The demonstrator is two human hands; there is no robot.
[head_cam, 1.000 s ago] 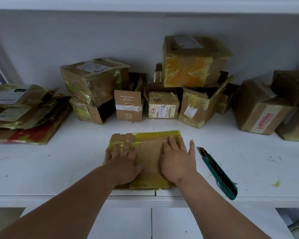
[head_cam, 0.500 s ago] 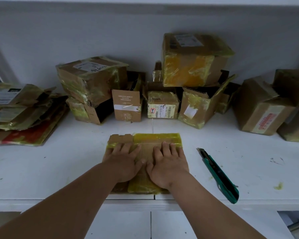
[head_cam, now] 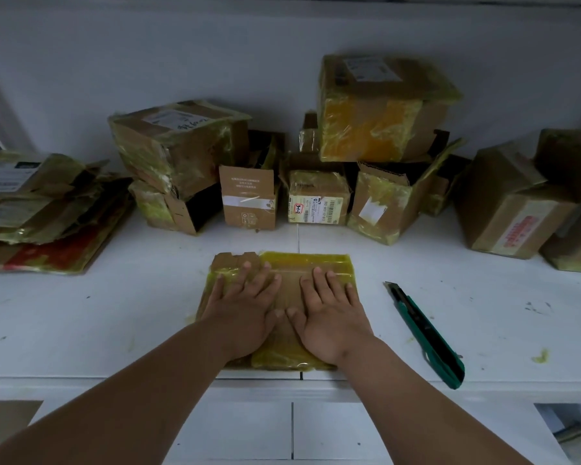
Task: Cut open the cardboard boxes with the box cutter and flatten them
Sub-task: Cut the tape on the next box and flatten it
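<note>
A flattened cardboard box [head_cam: 302,263], wrapped in yellow tape, lies flat near the front edge of the white table [head_cam: 114,313]. My left hand [head_cam: 242,307] presses on its left half with straight, spread fingers. My right hand [head_cam: 332,310] presses on its right half the same way, thumbs almost touching. The green box cutter [head_cam: 426,333] lies on the table to the right of the box, blade end pointing away from me, untouched.
Several taped cardboard boxes stand along the back wall, among them a large one [head_cam: 178,146] at left and a stacked one [head_cam: 383,105] at centre right. A pile of flattened boxes [head_cam: 41,209] lies at far left. More boxes [head_cam: 517,199] stand at right.
My right hand slid left across the flattened box until it lies beside my left hand. The box cutter has not moved.
</note>
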